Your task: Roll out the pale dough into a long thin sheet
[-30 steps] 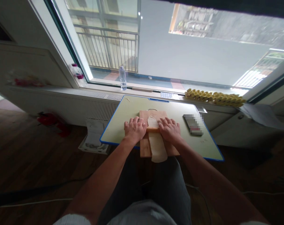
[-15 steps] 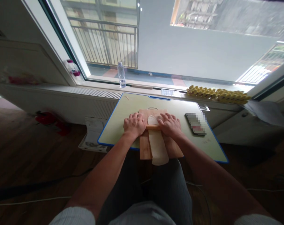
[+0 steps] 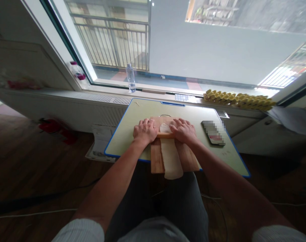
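Note:
A wooden rolling pin (image 3: 165, 135) lies crosswise over a long, flat strip of dough (image 3: 171, 158). My left hand (image 3: 145, 131) grips the pin's left end, and my right hand (image 3: 183, 130) is closed over its right end. Under the dough is a wooden cutting board (image 3: 157, 159) with a metal handle at its far edge. The dough's near end hangs over the board's front edge, while a short rounded part shows beyond the pin. Both palms hide the pin's ends.
The board rests on a pale green table (image 3: 125, 131) with a blue rim. A phone (image 3: 213, 133) lies at its right. On the windowsill stand a clear bottle (image 3: 130, 79) and yellow egg trays (image 3: 240, 99). A red fire extinguisher (image 3: 57, 130) is on the floor at left.
The view has shifted slightly. Both hands stay on the rolling pin, which keeps nearly the same place on the dough.

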The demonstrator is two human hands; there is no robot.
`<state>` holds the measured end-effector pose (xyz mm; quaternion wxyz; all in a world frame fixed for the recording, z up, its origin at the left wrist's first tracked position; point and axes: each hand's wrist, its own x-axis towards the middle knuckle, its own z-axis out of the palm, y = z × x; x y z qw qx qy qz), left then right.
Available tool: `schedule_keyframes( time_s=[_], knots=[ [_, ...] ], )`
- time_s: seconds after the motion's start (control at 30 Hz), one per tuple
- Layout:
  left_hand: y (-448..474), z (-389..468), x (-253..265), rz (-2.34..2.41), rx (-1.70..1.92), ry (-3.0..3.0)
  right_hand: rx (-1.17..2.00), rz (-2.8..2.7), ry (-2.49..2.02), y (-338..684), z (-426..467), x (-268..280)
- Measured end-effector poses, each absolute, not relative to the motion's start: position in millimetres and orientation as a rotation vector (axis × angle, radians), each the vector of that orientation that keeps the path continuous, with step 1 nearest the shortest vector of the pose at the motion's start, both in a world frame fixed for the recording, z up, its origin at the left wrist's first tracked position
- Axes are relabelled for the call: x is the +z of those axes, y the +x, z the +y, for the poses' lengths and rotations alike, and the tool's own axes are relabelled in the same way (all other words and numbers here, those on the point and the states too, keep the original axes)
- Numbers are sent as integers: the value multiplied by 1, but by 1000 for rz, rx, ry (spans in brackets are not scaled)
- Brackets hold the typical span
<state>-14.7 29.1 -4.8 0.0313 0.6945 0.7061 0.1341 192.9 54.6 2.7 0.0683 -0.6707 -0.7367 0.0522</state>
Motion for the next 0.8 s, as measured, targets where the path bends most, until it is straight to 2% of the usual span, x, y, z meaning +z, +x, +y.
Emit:
schedule_keyframes(
  time_s=[0.47,0.8],
  knots=[
    [-19,50,-3,2149,386,2143,217,-2208,-2026,190,74,7],
    [-19,46,-5,2136,410,2171,109,-2198,-2004,191,71,-1]
  ],
)
